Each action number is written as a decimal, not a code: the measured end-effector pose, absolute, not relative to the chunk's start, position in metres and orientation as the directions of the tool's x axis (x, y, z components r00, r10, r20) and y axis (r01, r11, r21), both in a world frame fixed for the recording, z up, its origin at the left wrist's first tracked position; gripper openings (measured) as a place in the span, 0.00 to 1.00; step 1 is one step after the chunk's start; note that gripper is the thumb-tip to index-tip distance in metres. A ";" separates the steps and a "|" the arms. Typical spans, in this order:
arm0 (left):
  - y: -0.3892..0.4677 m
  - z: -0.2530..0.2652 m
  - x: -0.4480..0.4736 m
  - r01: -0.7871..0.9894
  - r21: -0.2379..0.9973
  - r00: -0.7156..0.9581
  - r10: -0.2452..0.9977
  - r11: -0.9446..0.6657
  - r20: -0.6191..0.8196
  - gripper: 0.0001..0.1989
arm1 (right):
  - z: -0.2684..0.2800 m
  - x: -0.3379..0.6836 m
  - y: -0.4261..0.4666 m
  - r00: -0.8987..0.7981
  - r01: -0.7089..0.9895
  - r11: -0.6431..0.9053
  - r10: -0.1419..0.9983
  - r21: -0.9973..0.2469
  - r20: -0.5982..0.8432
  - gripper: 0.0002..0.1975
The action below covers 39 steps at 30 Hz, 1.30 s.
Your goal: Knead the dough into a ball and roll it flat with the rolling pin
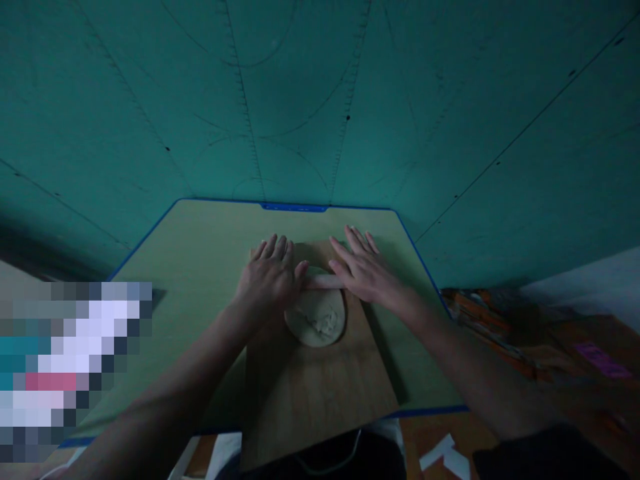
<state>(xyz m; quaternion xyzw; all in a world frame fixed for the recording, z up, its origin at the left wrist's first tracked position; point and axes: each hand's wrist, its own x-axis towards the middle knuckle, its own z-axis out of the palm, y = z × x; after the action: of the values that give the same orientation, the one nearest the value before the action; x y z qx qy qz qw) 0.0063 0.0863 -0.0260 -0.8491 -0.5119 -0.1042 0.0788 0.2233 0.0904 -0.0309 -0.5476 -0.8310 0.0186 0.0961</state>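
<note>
A pale, flattened round of dough (315,321) lies on a wooden board (315,400), its surface uneven and wrinkled towards the lower right. Across the far part of the dough runs a light wooden rolling pin (324,282), with only its middle showing. My left hand (269,275) rests palm down over the pin's left end, fingers stretched forward. Over the right end lies my right hand (360,268), palm down too, with its fingers spread. Both thumbs point inward along the pin. The pin's ends are hidden under my hands.
Beneath the board is a pale yellow-green table (150,253) with a blue rim, against a green wall (300,80). A blurred-out pixelated patch (75,367) covers the left side. Cardboard boxes (575,347) stand at the right, beyond the table edge.
</note>
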 end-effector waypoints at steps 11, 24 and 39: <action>-0.059 -0.039 -0.015 0.790 -0.110 0.586 0.691 -0.603 0.423 0.38 | -0.029 0.229 -0.061 -0.488 0.858 0.504 0.860 -0.100 0.148 0.31; 0.076 -0.029 0.001 0.818 -0.035 0.564 0.789 -0.574 0.244 0.17 | -0.024 0.235 0.051 -0.542 0.825 0.548 0.836 -0.137 0.080 0.31; -0.064 -0.041 -0.024 0.796 -0.045 0.569 0.722 -0.603 0.394 0.34 | -0.030 0.224 -0.100 -0.524 0.844 0.534 0.840 -0.047 0.140 0.36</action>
<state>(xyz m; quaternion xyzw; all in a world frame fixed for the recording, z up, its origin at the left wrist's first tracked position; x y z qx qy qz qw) -0.0245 -0.0641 -0.0412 -0.8789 -0.4319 -0.1703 0.1095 0.2236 -0.0997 -0.0303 -0.4826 -0.8727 -0.0131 0.0730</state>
